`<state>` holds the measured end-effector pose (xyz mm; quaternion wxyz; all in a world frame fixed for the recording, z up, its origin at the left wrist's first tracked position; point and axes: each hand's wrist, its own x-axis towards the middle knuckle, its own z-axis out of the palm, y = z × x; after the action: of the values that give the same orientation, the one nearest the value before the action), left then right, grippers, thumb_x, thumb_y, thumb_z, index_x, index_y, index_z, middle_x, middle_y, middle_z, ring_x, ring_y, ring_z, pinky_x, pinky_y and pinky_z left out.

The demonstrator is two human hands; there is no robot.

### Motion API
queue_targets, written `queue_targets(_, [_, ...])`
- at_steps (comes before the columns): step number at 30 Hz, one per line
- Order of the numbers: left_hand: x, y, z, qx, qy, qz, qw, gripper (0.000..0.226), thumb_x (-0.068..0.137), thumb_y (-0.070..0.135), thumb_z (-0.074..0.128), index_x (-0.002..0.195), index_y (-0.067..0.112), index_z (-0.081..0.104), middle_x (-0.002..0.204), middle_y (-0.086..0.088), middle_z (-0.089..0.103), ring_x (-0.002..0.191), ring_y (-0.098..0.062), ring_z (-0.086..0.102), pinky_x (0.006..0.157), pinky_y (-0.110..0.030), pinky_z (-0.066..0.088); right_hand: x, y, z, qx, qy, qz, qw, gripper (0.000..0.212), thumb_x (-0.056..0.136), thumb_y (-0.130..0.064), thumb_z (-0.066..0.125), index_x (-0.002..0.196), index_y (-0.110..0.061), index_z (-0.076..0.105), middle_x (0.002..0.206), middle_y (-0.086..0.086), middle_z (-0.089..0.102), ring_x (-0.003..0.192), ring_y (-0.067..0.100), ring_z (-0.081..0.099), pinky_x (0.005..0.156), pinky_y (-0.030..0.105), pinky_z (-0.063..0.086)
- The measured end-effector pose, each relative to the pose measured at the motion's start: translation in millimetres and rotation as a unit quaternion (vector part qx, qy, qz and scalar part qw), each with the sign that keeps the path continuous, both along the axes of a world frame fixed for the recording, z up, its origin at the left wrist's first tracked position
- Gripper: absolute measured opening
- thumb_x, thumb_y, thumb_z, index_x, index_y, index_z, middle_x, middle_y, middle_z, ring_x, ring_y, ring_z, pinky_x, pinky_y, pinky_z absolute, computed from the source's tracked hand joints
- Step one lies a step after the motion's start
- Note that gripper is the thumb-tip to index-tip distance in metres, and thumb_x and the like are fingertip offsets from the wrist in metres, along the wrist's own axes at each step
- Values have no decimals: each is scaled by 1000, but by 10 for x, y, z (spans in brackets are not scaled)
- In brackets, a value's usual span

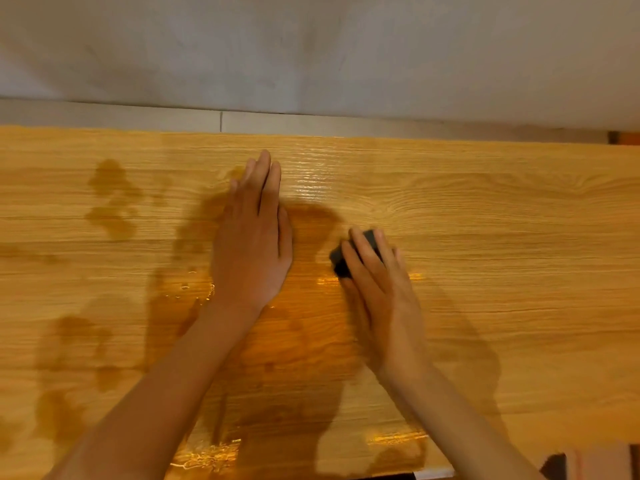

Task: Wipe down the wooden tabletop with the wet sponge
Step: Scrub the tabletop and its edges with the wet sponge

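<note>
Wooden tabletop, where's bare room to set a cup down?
The light wooden tabletop lies bare right of the right hand gripping the dark sponge. The middle is crowded: the left hand rests flat there. Wet patches spread left.

Light: warm, dim indoor light over my tabletop (502,209).
Glare: bright streaks on wet wood near the far edge and by my near edge.
Shadows: soft, dark under my arms.
Sharpness: whole view soft and smeared.
Edges: table line bows.
</note>
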<state>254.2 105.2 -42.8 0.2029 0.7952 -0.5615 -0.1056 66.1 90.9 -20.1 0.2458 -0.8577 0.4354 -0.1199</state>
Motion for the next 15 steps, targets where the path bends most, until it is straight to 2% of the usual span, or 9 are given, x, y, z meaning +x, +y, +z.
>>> queue_targets(3, [-1,-1,24,6,-5,-4,1000,51,107,16,33,156,2,28,166,-13,23,155,-28,18,128,-42,13,467,-590,29,-14,48,4,999,42,102,-20,42,143,-11,44,154,2,34,148,23,19,123,42,11])
queue_targets(6, [-9,14,28,9,-9,-5,1000,51,108,19,29,156,2,28,165,-14,23,155,-28,18,128,-42,13,883,-1025,-2,-19,43,-54,997,42,105,-23,36,146,-12,39,156,2,32,149,21,16,124,36,5])
queue_targets(9, [-17,21,25,11,-12,-8,1000,51,107,18,28,156,1,28,165,-15,24,155,-29,18,128,-43,14,810,-711,-18,-22,35,-67,997,42,104,-19,39,145,-11,39,156,4,31,149,24,15,124,39,4])
queue_targets(12, [-27,22,31,16,-5,-6,1000,52,107,18,30,155,1,28,165,-15,24,155,-29,19,126,-47,21,514,-99,9,-71,117,-36,990,46,99,-17,49,143,-10,42,154,5,36,145,27,25,119,43,14])
queue_targets(13, [-21,13,34,18,-5,-6,1000,52,107,18,30,156,1,28,165,-15,24,155,-29,19,125,-47,22,489,-74,5,-76,137,-20,987,46,98,-17,50,143,-10,42,153,5,37,145,26,26,118,44,16])
queue_targets(15, [1,-9,32,21,-11,-9,1000,51,108,19,28,156,2,27,165,-14,24,155,-28,19,126,-46,20,620,-344,-17,-44,98,-12,994,44,100,-16,46,144,-9,41,155,6,34,147,26,21,121,44,14])
